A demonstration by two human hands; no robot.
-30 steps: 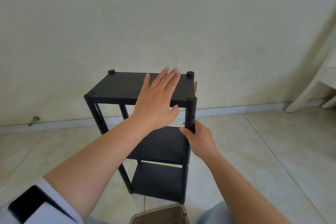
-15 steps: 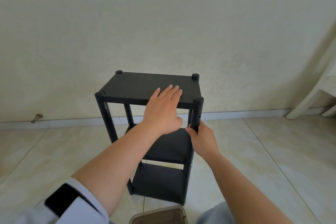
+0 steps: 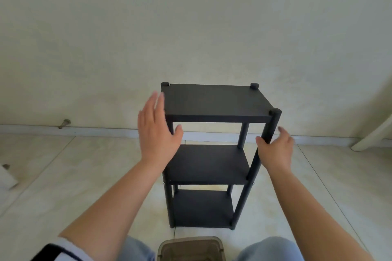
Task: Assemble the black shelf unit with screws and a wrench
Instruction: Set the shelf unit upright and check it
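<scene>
The black shelf unit point(image 3: 214, 101) stands upright on the tiled floor in front of me, with three panels and four round posts. My left hand point(image 3: 157, 131) hovers at the front left corner of the top panel, fingers straight and slightly blurred, holding nothing. My right hand point(image 3: 275, 148) is at the front right post point(image 3: 272, 125), just below the top panel. Its thumb touches the post's left side and its fingers spread loosely past the right side. No screws or wrench are visible.
A grey-brown plastic container point(image 3: 191, 248) sits on the floor between my knees, just in front of the shelf. A door stop point(image 3: 64, 123) sticks out of the baseboard at left. A white furniture leg point(image 3: 373, 133) leans in at far right.
My left hand has lifted off the top panel and moved to its left corner. My right hand has loosened its grip on the front right post. The view shifted left.
</scene>
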